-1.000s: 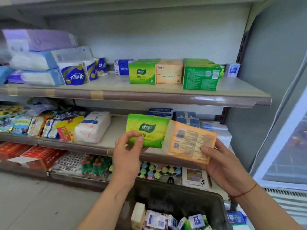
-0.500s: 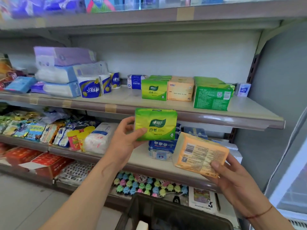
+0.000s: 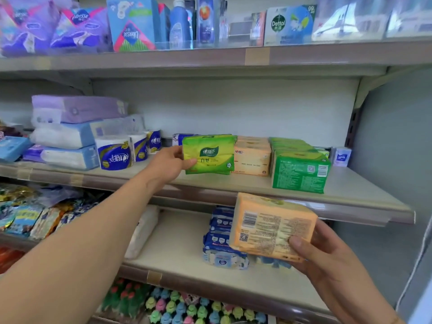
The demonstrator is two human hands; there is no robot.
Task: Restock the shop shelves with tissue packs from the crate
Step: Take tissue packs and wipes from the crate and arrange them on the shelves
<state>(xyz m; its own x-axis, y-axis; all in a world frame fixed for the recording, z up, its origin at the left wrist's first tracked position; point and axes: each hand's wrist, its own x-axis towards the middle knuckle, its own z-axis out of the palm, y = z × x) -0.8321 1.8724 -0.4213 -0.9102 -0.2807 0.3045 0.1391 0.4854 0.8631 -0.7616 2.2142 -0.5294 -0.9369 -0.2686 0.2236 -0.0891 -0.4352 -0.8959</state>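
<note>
Head view showed the left hand [image 3: 168,164] had carried its gripped green pack [image 3: 208,154] up beside the shelf's orange stack [image 3: 252,157]; the right hand [image 3: 327,258] still clasped the orange pack [image 3: 272,228] below, awaiting placement.

**Greens, oranges, blues on beige shelves**

The left pack [image 3: 208,154] is lime green shading to yellow, with a darker green leaf logo. The right pack [image 3: 272,226] is pale orange, printed with black text, a barcode and a QR code. At 3 o'clock of the left pack sit peach packs [image 3: 251,157], then deep green packs [image 3: 300,170]. At 9 o'clock, rolls [image 3: 114,154] are white with navy and yellow. The shelf [image 3: 362,199] is beige.
</note>
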